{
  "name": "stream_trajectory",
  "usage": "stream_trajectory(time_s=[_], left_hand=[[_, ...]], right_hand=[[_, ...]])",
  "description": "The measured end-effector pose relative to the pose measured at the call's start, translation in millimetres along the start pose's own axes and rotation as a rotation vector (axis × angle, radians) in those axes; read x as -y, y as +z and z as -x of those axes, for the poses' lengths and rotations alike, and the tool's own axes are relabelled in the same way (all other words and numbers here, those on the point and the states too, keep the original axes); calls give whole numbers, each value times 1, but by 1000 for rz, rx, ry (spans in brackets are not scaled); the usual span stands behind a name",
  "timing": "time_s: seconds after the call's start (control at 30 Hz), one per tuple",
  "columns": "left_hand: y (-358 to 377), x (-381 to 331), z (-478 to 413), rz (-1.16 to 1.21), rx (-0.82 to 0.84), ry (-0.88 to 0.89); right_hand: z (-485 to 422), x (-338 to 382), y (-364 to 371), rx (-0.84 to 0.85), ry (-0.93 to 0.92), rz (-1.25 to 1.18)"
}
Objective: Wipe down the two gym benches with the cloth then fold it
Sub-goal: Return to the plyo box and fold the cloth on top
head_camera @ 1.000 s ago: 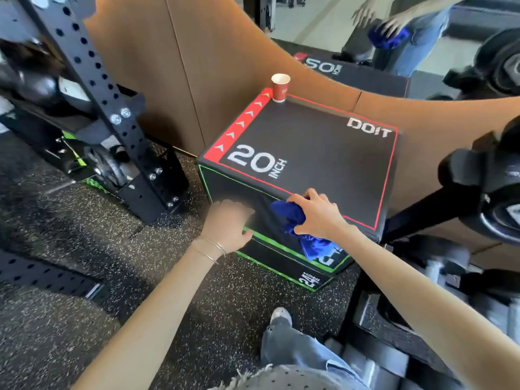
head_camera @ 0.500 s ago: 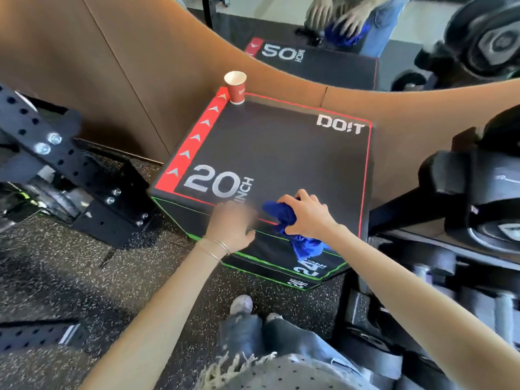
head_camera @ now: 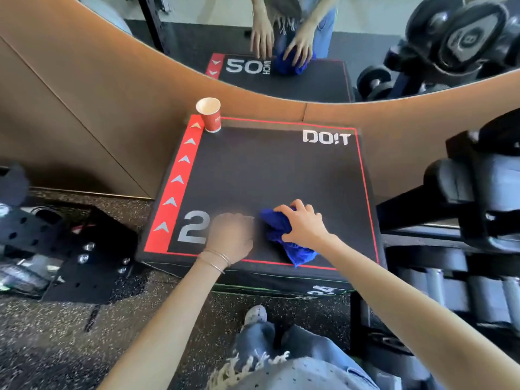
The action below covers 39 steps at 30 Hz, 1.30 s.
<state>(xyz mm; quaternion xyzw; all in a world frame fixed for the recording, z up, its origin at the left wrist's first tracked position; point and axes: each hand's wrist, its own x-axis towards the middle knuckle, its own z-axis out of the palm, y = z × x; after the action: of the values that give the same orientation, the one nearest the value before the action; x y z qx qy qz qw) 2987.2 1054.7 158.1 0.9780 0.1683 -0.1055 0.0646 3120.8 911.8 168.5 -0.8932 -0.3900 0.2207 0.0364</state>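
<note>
Right fingers (head_camera: pixel 284 210) seemingly round cloth (head_camera: pixel 300 253)

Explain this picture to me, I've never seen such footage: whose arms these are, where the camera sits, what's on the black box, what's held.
There is no machine: a person wears a camera on the head, so you look down along their own bare arms. In front stands a black gym box with a red stripe. The right hand grips a bunched blue cloth pressed on the box top near its front edge. The left hand, blurred, holds nothing and rests on the top beside it. A red paper cup stands at the far left corner. The mirror behind reflects the same hands; dumbbells sit at right.
</note>
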Motion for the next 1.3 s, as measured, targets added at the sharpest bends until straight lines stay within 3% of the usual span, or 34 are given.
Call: stream_trajectory(time_s=[0.1, 0.33, 0.73, 1.1, 1.3], left_hand=[[6, 11, -9, 17, 11, 27], [11, 5, -24, 116, -35, 78], [22, -42, -33, 308, -125, 213], [4, -69, -63, 354, -99, 94], [-2, -91, -68, 344, -139, 10]], right_hand=[[-2, -4, 3, 35, 43, -62], [22, -37, -5, -68, 97, -299], [33, -56, 14, -125, 130, -443], [5, -103, -24, -231, 116, -471], [-10, -130, -30, -296, 247, -352]])
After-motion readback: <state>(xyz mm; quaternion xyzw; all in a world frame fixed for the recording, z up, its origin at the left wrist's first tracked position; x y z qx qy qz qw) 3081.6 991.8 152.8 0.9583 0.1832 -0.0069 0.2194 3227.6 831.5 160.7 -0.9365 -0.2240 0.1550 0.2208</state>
